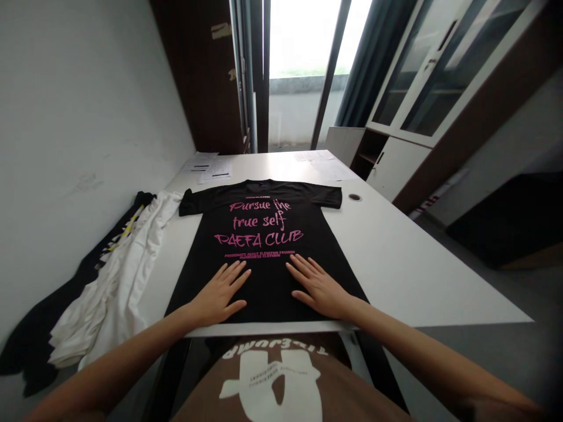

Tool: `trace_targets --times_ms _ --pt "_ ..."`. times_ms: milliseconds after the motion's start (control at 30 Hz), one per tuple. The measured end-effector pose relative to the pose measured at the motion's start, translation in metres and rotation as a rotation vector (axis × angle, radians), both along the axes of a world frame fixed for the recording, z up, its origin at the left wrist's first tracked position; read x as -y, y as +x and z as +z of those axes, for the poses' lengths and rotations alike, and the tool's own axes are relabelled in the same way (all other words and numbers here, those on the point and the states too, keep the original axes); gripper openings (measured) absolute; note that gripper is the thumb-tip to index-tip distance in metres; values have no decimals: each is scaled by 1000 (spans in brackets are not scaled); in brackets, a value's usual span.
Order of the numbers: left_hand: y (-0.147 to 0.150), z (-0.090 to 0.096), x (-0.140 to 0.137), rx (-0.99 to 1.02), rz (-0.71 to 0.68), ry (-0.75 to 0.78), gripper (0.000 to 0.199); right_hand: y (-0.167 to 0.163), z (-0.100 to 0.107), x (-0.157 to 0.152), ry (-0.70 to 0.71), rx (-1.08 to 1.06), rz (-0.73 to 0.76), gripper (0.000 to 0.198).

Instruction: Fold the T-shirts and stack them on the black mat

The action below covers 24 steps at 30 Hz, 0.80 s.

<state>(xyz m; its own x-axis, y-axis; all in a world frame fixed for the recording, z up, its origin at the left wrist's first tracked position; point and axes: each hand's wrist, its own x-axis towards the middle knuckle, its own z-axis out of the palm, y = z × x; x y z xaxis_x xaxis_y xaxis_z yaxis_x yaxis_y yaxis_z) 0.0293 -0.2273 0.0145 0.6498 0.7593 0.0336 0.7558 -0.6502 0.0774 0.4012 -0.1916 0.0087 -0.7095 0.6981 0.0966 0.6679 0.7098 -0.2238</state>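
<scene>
A black T-shirt (268,287) with pink lettering lies spread out on a white table, its collar toward the far side and both sleeves out to the sides. My left hand (220,293) rests flat on the lower left part of the shirt, fingers spread. On the lower right part lies my right hand (319,287), palm down with the fingers apart. Both hands are just below the smallest line of print. The shirt's lower end reaches the near table edge.
White garments (127,264) and black garments (74,293) hang over the table's left edge by the wall. Paper sheets (215,170) lie at the far left, with more papers (323,164) at the far right. A round cable hole (355,197) sits right of the shirt. Beyond stands a white cabinet (404,158).
</scene>
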Motion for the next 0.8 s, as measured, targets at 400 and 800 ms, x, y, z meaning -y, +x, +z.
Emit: trace_targets --times_ms 400,800 --pt "-66 -31 30 13 401 122 65 67 -24 11 81 50 -179 70" --pt "-110 -29 71 -24 393 129 71 93 -30 36 166 21 -232 69"
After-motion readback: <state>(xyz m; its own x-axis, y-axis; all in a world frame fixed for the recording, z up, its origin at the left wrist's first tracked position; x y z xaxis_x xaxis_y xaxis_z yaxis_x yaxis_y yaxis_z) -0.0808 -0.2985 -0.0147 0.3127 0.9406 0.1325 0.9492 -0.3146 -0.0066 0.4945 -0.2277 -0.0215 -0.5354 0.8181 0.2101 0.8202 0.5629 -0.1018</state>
